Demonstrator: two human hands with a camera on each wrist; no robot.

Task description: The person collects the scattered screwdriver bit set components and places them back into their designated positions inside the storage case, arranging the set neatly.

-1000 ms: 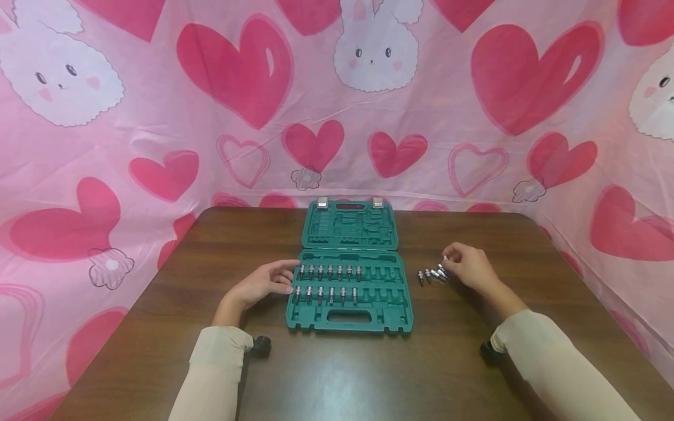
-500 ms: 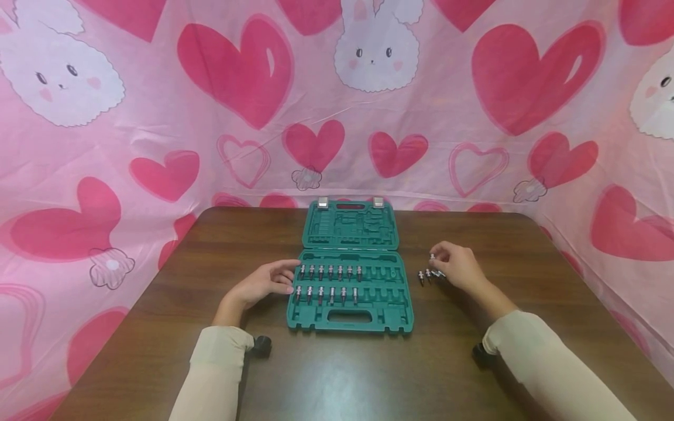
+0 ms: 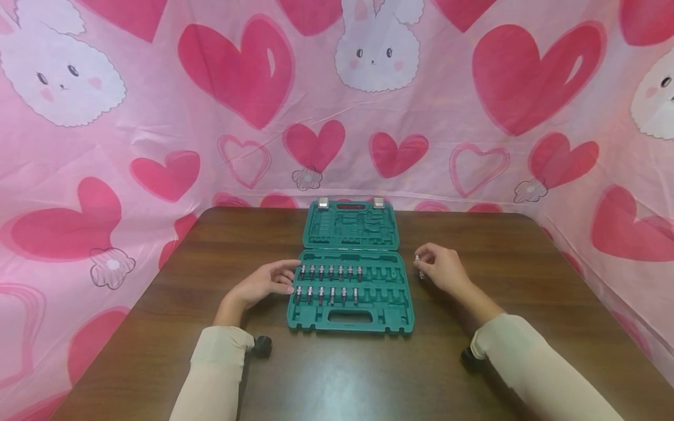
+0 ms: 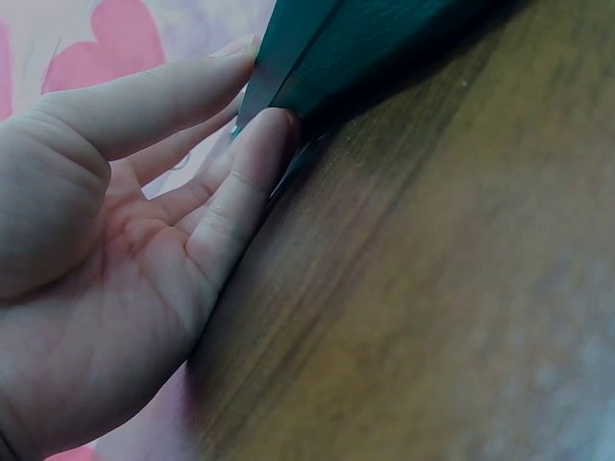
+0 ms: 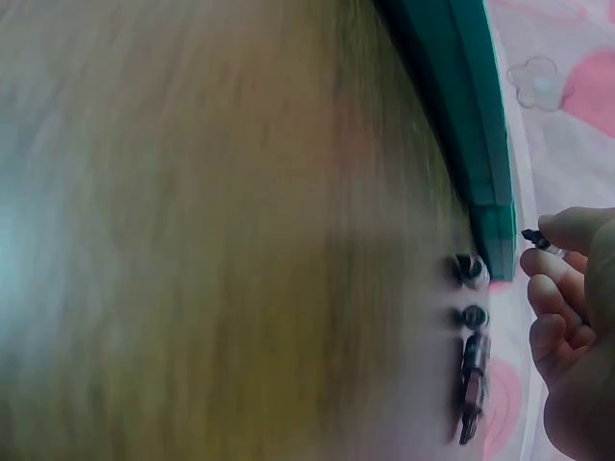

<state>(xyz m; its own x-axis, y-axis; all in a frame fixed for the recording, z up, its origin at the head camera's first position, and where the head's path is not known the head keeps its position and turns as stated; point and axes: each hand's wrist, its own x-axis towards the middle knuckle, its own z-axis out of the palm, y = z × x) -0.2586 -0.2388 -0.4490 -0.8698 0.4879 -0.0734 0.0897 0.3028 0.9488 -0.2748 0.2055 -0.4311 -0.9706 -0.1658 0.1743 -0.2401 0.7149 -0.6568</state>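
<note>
A green plastic tool case [image 3: 316,321] lies unfolded on the table. Silver bit sockets with dark tips fill the left part of an upper row [image 3: 330,271] and a lower row [image 3: 333,296]; slots to their right are bare. My left hand [image 3: 263,283] rests its fingertips against the case's left side, seen close up in the left wrist view. Right of the case, my right hand [image 3: 444,270] pinches a small bit socket [image 5: 543,241] between thumb and fingers, above the table. Beneath it lie several loose bit sockets [image 5: 474,375], mostly hidden by the hand in the head view.
The case's lid [image 3: 350,241], with moulded recesses and two metal latches, leans back behind the tray. A brown wooden table [image 3: 337,380] extends around it. Pink cloth [image 3: 368,117] with hearts and rabbits hangs behind and at both sides.
My right hand has moved left toward the case with the pinched bit socket, passing over the loose ones. My left hand and the case have stayed put.
</note>
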